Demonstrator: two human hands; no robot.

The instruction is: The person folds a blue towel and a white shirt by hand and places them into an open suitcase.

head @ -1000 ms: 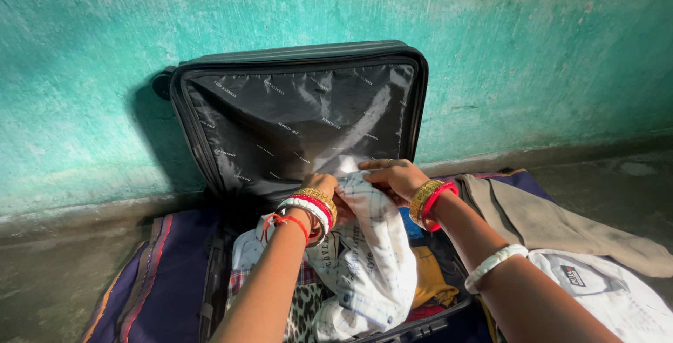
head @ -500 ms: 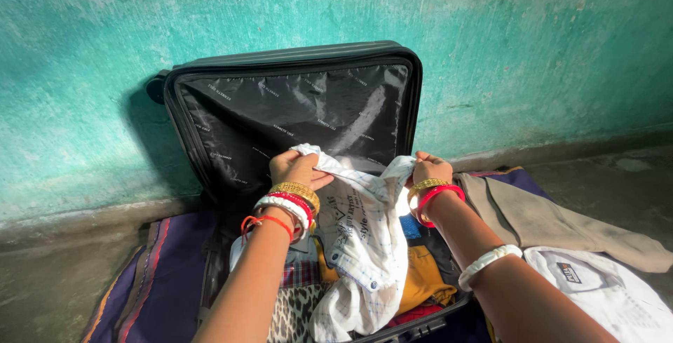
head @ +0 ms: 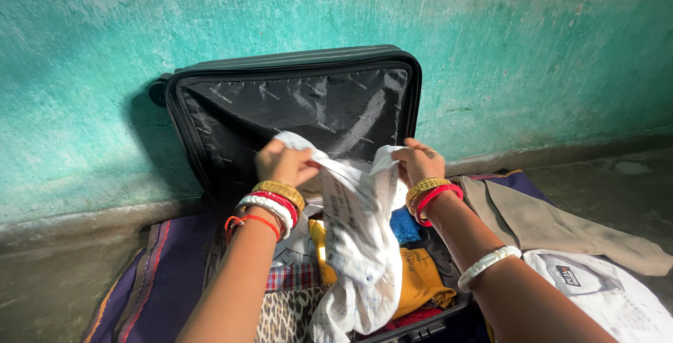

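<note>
A white checked shirt (head: 357, 238) hangs between both hands above an open black suitcase (head: 294, 104). My left hand (head: 282, 163) grips one upper corner of the shirt, and my right hand (head: 417, 161) grips the other. Both wrists wear gold, white and red bangles. Below the shirt the suitcase holds folded clothes: a yellow garment (head: 419, 280), a blue piece (head: 405, 226), a plaid cloth (head: 291, 277) and a leopard-print cloth (head: 284, 318). The lid leans against the wall.
A teal painted wall (head: 533, 48) stands behind the suitcase. A dark purple striped cloth (head: 158, 280) lies under it on the concrete floor. To the right lie a beige garment (head: 554, 227) and a white garment (head: 610, 290).
Both hands have lifted the white shirt up out of the suitcase and moved apart, stretching its top edge. More of the yellow and plaid clothes shows underneath.
</note>
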